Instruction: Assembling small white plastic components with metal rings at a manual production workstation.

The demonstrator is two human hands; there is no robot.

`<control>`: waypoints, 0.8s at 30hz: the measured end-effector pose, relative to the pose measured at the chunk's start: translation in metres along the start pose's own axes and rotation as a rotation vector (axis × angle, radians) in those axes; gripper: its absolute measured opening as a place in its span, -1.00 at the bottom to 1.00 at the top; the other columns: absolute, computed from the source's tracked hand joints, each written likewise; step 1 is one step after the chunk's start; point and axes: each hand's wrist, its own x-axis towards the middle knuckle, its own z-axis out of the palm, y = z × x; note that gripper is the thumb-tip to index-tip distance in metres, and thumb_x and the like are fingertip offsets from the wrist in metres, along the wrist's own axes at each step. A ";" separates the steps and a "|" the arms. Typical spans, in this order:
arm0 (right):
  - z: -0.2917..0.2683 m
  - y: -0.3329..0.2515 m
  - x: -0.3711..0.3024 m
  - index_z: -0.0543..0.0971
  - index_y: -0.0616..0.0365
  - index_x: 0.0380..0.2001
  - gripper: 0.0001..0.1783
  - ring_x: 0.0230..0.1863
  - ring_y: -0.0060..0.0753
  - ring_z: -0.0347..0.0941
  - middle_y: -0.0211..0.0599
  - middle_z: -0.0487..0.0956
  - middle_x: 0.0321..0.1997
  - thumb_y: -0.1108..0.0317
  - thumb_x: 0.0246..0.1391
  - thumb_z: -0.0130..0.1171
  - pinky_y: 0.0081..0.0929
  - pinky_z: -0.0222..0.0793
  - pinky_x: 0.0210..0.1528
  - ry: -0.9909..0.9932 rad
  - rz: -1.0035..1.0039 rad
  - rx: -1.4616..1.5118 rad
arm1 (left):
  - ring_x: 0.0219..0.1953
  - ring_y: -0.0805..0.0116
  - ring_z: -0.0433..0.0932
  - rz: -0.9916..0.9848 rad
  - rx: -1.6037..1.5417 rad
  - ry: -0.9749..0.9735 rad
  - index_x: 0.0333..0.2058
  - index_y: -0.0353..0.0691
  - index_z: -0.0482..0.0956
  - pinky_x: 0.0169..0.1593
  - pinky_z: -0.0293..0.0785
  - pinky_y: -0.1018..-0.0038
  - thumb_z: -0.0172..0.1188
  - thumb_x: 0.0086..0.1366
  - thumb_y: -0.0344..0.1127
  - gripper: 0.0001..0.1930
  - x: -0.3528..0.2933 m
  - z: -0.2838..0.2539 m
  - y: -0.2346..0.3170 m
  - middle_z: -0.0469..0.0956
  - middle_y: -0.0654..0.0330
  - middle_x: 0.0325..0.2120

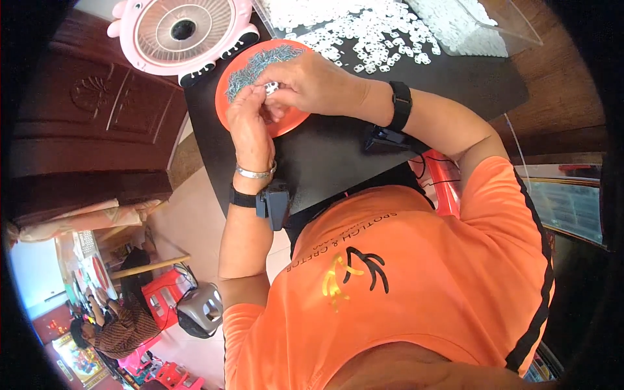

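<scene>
As we look down from the head, our left hand and right hand, fingers pinched narrow, hold a white piece between them, over the red plate near the surface's left edge; its long axis we cannot tell.

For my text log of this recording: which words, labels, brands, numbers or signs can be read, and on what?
Orange fabric shirt: dark lettering, partly legible, not copied here, beside yellow-and-black emblem.
Colourful rectangular poster, lower left: too small to read.
Black-marked white plastic piece between left hand and right hand: too small to read.
</scene>
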 end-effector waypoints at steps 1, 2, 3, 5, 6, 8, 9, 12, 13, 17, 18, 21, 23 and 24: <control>0.000 0.000 0.000 0.53 0.20 -0.38 -0.85 -0.55 -0.31 0.50 -0.26 0.53 -0.63 0.39 -0.06 0.10 -0.48 0.39 -0.45 -0.010 0.002 -0.011 | -0.66 0.52 0.35 -0.024 -0.019 0.007 -0.49 -0.31 0.46 -0.55 0.23 0.64 -0.10 0.25 -0.36 -0.79 -0.001 0.000 0.000 0.44 0.24 -0.68; -0.001 -0.001 0.000 0.53 0.20 -0.38 -0.85 -0.55 -0.31 0.50 -0.26 0.53 -0.63 0.39 -0.06 0.10 -0.48 0.39 -0.45 -0.011 0.003 -0.010 | -0.66 0.53 0.34 -0.049 -0.039 0.013 -0.48 -0.31 0.46 -0.55 0.23 0.65 -0.09 0.26 -0.36 -0.79 -0.002 0.001 0.000 0.44 0.24 -0.68; -0.001 -0.001 0.000 0.53 0.20 -0.39 -0.85 -0.55 -0.29 0.50 -0.24 0.52 -0.63 0.38 -0.05 0.10 -0.46 0.39 -0.45 0.000 -0.010 -0.032 | -0.66 0.53 0.34 -0.050 -0.039 0.013 -0.48 -0.31 0.46 -0.55 0.23 0.65 -0.09 0.26 -0.36 -0.79 -0.002 0.002 0.001 0.44 0.24 -0.68; -0.001 -0.001 0.000 0.53 0.20 -0.40 -0.85 -0.55 -0.26 0.50 -0.22 0.52 -0.63 0.37 -0.05 0.10 -0.45 0.39 -0.45 0.011 -0.022 -0.053 | -0.66 0.53 0.34 -0.052 -0.050 0.027 -0.48 -0.31 0.46 -0.56 0.23 0.65 -0.08 0.25 -0.36 -0.80 -0.003 0.003 0.002 0.44 0.24 -0.67; -0.001 -0.001 0.000 0.53 0.20 -0.40 -0.85 -0.55 -0.24 0.49 -0.21 0.51 -0.63 0.37 -0.05 0.10 -0.44 0.39 -0.45 0.018 -0.040 -0.070 | -0.66 0.53 0.34 -0.052 -0.050 0.027 -0.48 -0.31 0.46 -0.56 0.23 0.65 -0.08 0.25 -0.36 -0.80 -0.003 0.003 0.001 0.44 0.24 -0.67; -0.001 -0.001 0.000 0.53 0.20 -0.41 -0.85 -0.56 -0.22 0.49 -0.19 0.51 -0.64 0.36 -0.04 0.11 -0.43 0.39 -0.46 0.025 -0.059 -0.087 | -0.67 0.53 0.34 -0.033 -0.047 0.038 -0.48 -0.31 0.46 -0.56 0.24 0.65 -0.08 0.25 -0.37 -0.81 -0.003 0.003 0.000 0.44 0.24 -0.68; 0.000 0.000 0.000 0.53 0.20 -0.41 -0.85 -0.56 -0.22 0.49 -0.19 0.51 -0.64 0.36 -0.04 0.11 -0.43 0.38 -0.47 0.029 -0.070 -0.075 | -0.67 0.53 0.34 -0.033 -0.047 0.037 -0.48 -0.31 0.46 -0.56 0.24 0.65 -0.08 0.25 -0.37 -0.81 -0.004 0.003 -0.001 0.44 0.24 -0.68; 0.000 0.002 0.001 0.53 0.20 -0.42 -0.85 -0.57 -0.21 0.49 -0.18 0.50 -0.64 0.35 -0.04 0.11 -0.43 0.38 -0.48 0.040 -0.101 -0.078 | -0.69 0.52 0.34 -0.002 -0.046 0.041 -0.48 -0.31 0.46 -0.58 0.23 0.65 -0.07 0.24 -0.36 -0.81 -0.005 0.004 -0.001 0.44 0.23 -0.69; 0.000 0.002 0.001 0.53 0.20 -0.43 -0.86 -0.57 -0.20 0.48 -0.18 0.50 -0.64 0.35 -0.04 0.11 -0.43 0.38 -0.49 0.048 -0.121 -0.092 | -0.71 0.52 0.33 -0.016 -0.052 0.051 -0.48 -0.31 0.46 -0.60 0.23 0.65 -0.07 0.24 -0.36 -0.81 -0.006 0.003 -0.001 0.43 0.23 -0.70; 0.001 0.007 0.001 0.53 0.19 -0.43 -0.86 -0.58 -0.20 0.48 -0.19 0.50 -0.65 0.35 -0.04 0.11 -0.43 0.38 -0.49 0.031 -0.120 -0.040 | -0.73 0.52 0.32 -0.046 -0.051 0.057 -0.48 -0.32 0.45 -0.63 0.21 0.65 -0.07 0.24 -0.37 -0.82 -0.007 0.004 0.000 0.43 0.23 -0.70; 0.001 0.009 0.000 0.53 0.19 -0.43 -0.87 -0.58 -0.20 0.48 -0.20 0.50 -0.66 0.36 -0.04 0.10 -0.43 0.38 -0.49 0.042 -0.147 -0.074 | -0.73 0.52 0.32 -0.046 -0.051 0.057 -0.48 -0.32 0.45 -0.63 0.21 0.65 -0.07 0.24 -0.37 -0.82 -0.007 0.004 0.000 0.43 0.23 -0.70; 0.003 0.014 0.000 0.54 0.19 -0.43 -0.88 -0.57 -0.22 0.49 -0.22 0.51 -0.66 0.38 -0.04 0.10 -0.45 0.38 -0.49 0.032 -0.159 -0.098 | -0.72 0.52 0.32 -0.021 -0.038 0.038 -0.49 -0.32 0.45 -0.62 0.21 0.65 -0.07 0.24 -0.36 -0.81 -0.007 0.003 -0.001 0.43 0.23 -0.70; 0.002 0.012 0.001 0.54 0.19 -0.42 -0.88 -0.56 -0.25 0.50 -0.23 0.52 -0.65 0.39 -0.04 0.11 -0.47 0.38 -0.49 0.011 -0.146 -0.089 | -0.68 0.54 0.34 -0.003 -0.015 0.060 -0.48 -0.31 0.47 -0.57 0.22 0.66 -0.07 0.25 -0.35 -0.79 -0.008 0.002 -0.001 0.44 0.24 -0.67; 0.000 0.007 0.001 0.54 0.21 -0.40 -0.87 -0.54 -0.33 0.52 -0.25 0.54 -0.61 0.40 -0.04 0.12 -0.52 0.40 -0.46 -0.001 -0.100 -0.036 | -0.68 0.54 0.34 -0.001 -0.014 0.059 -0.48 -0.31 0.47 -0.57 0.22 0.66 -0.07 0.25 -0.35 -0.79 -0.007 0.003 0.000 0.44 0.24 -0.67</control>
